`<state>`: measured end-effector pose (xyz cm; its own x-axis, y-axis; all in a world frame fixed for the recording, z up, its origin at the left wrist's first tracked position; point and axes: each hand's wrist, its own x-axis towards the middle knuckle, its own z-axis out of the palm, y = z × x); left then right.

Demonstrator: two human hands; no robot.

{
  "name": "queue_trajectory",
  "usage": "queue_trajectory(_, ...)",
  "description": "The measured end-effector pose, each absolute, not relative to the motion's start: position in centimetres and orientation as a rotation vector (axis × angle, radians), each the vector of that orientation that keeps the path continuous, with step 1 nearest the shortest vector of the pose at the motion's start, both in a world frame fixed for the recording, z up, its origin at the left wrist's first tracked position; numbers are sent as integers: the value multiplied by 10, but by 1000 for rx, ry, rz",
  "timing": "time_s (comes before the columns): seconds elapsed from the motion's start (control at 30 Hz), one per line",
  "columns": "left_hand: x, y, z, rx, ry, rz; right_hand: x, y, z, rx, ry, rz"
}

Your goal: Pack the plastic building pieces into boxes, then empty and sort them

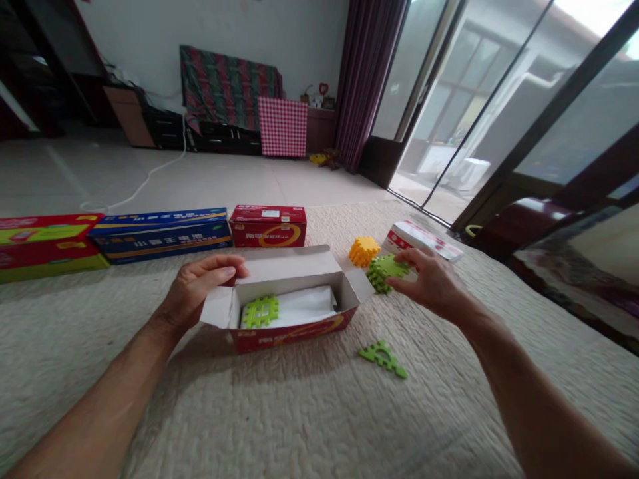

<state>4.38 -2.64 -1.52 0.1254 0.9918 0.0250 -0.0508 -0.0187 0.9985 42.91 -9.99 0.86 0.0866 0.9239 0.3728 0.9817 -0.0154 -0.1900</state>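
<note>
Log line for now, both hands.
left hand: at open box; right hand: at green stack; in box: green piece; beside green stack: yellow stack

1. Centre: you have a red box (289, 332) with white flaps (294, 264).
2. Right of centre: you see a green stack (383, 273) and a yellow-orange stack (364, 251).
3. Left: your blue carton (160, 238) carries white lettering.
4. Upper middle: you face a red-and-white checked cloth (282, 126).

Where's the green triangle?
In the head view, the green triangle lies on the quilted cover, right of the open box, nearer the wearer than the right hand.
</note>
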Motion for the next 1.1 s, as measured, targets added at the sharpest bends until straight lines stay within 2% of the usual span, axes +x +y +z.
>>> queue_trajectory(0.23, 43, -27, -13, 1246, 1059, 1160, 418, -145, -9, -2008, -2201, 131)
queue_trajectory(0.4, 44, -26, -14, 1248, 1062, 1169, 430, -148, -17, -1719, -2402, 301)
queue_trajectory(0.63, 47, -28, -12, 1162, 1046, 1184, 446, -140, -33, -1654, -2462, 225)
queue_trajectory(0.73, 47, -28, -12, 1142, 1032, 1194, 450, -138, -16, -1664, -2395, 108)
queue_trajectory(0.87, 47, -26, -13, 1136, 1016, 1197, 421, -130, 39, -1557, -2269, 48)
queue_trajectory(0.97, 46, -25, -14, 1143, 1008, 1197, 375, -114, 71, -1406, -2355, 118)
queue_trajectory(1.1, 44, -25, -15, 1179, 975, 1195, 328, -88, 74, -1430, -2493, 336)
